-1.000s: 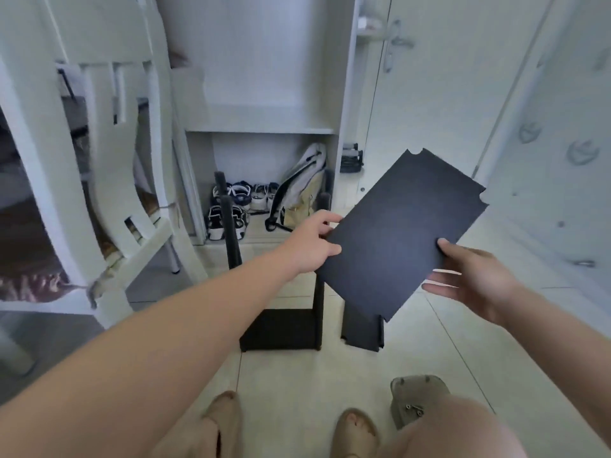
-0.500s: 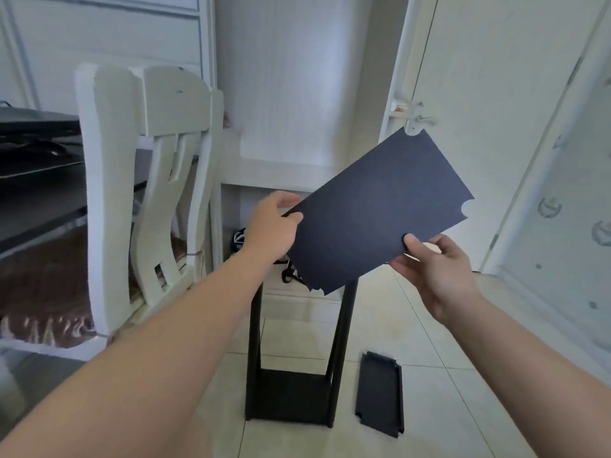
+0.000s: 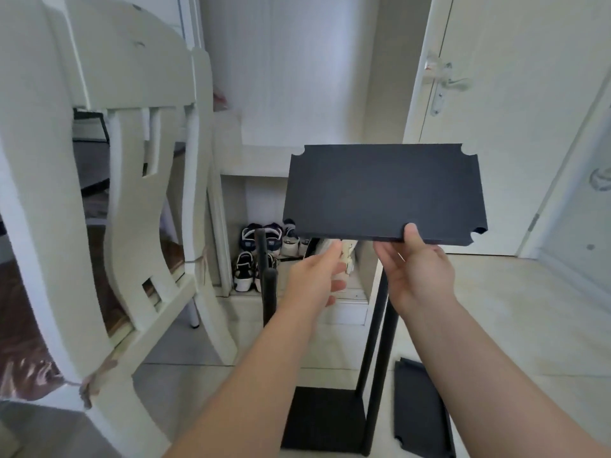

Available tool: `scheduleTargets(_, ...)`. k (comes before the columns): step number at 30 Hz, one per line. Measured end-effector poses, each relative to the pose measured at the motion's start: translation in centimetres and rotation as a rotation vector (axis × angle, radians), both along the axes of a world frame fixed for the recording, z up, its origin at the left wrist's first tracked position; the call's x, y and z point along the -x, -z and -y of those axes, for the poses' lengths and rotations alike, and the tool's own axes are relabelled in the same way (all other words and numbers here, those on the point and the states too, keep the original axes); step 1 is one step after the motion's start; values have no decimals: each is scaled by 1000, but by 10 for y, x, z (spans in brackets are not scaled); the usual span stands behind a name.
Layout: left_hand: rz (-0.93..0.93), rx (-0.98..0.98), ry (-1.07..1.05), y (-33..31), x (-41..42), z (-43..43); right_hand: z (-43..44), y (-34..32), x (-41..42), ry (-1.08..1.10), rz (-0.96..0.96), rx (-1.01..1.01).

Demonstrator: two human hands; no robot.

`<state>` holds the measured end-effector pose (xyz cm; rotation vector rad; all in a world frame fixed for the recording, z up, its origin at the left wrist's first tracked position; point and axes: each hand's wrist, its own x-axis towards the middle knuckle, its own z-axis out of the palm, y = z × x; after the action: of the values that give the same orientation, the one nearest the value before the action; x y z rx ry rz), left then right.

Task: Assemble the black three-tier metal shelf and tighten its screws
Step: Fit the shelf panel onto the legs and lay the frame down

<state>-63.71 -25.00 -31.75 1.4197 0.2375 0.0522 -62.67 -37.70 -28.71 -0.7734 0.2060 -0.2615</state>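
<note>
Head view. A black shelf panel (image 3: 383, 193) with notched corners is held level in the air above the partly built shelf frame (image 3: 325, 414), whose bottom tier sits on the tiled floor (image 3: 496, 325) with four black upright posts (image 3: 377, 342) rising from its corners. The right hand (image 3: 415, 271) is clamped on the panel's near edge, thumb on top and fingers underneath; the left hand (image 3: 317, 276) hangs just below the panel's near left part with fingers loosely spread, gripping nothing. A second black shelf panel (image 3: 421, 411) lies flat on the floor just right of the frame. Behind, a white cabinet's (image 3: 231, 160) low open compartment holds several pairs of shoes (image 3: 264, 249). A white chair (image 3: 132, 160) stands at left; a white door (image 3: 496, 94) at right. Compared with half a second earlier, the panel has turned from tilted to level, and the left hand has let go of its left edge.
</note>
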Motion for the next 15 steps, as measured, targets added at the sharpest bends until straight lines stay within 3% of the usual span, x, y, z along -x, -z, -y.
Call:
scheduleTargets(9, 34, 285, -193, 7, -30, 9, -16, 24, -21, -75, -52, 2)
scheduleTargets(15, -8, 281, -268, 8, -34, 11, -15, 31, -30, -76, -105, 21)
